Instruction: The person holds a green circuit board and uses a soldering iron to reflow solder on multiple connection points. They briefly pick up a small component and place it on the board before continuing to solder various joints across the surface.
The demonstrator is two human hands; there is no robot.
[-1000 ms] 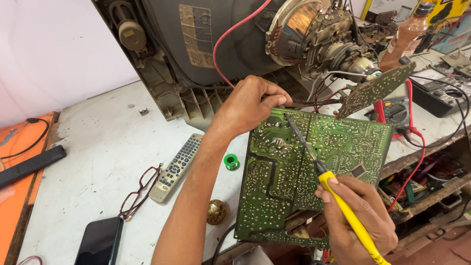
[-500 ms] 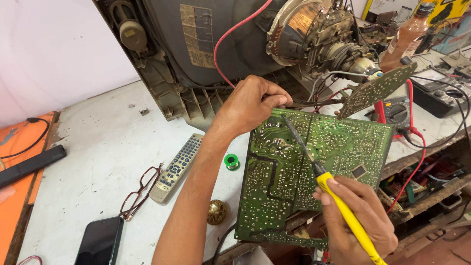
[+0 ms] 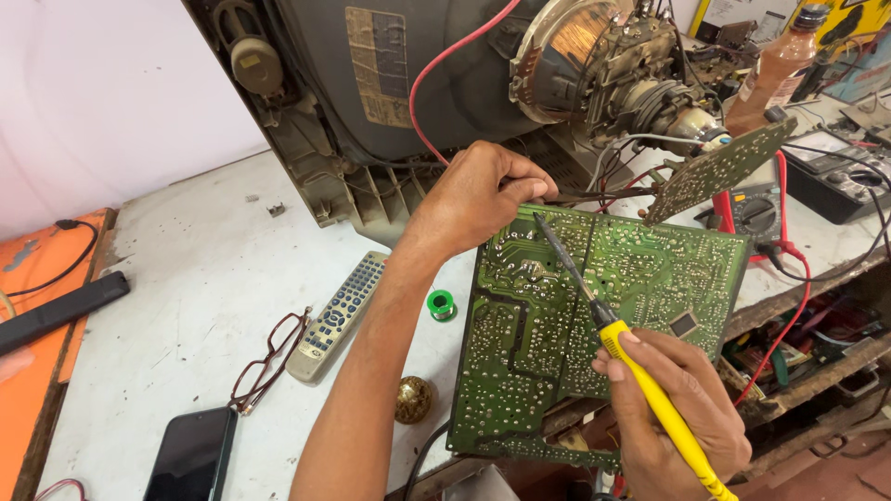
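Open surface (image 3: 186,278) lies at nine o'clock of the circuit board (image 3: 594,325), broken by remote control (image 3: 336,314), eyeglasses (image 3: 269,360) and phone (image 3: 193,455). At twelve o'clock the television chassis (image 3: 418,83) blocks passage; tangled wires (image 3: 789,269) crowd three o'clock.

The left hand (image 3: 478,199) reaches far with fingers curled shut, while the right hand (image 3: 682,413) grips pen-fashion nearer, forearm angled upward.

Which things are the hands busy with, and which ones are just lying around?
In use: green circuit board, yellow soldering iron in right hand, left hand at the board's top edge.

Lying about: remote control, glasses, phone, solder spool.
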